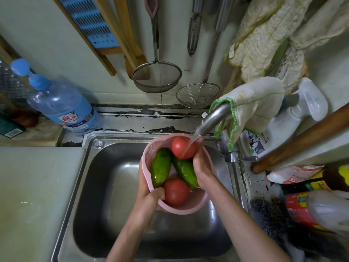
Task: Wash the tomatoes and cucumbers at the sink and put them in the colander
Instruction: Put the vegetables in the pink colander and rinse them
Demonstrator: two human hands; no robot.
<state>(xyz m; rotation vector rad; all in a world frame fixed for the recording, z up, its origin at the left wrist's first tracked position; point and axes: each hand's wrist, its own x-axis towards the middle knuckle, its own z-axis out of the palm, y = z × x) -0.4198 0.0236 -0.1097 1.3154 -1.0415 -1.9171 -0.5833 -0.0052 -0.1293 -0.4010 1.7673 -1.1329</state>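
Left hand (151,199) grips colander (188,209) over steel sink (113,186), mid-frame. Right hand (203,163) holds tomato (182,147) under tap (213,118); cucumbers (160,167), second tomato (176,191) inside.

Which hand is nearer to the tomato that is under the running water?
Right. The right hand cups that tomato on its right side, touching it. The left hand grips the near rim of the colander, beside the other tomato.

A home kitchen: steel sink (113,186), tap (215,116), hanging strainers (156,76), dishcloths (260,44), seemingly a cooking-oil bottle (306,210).
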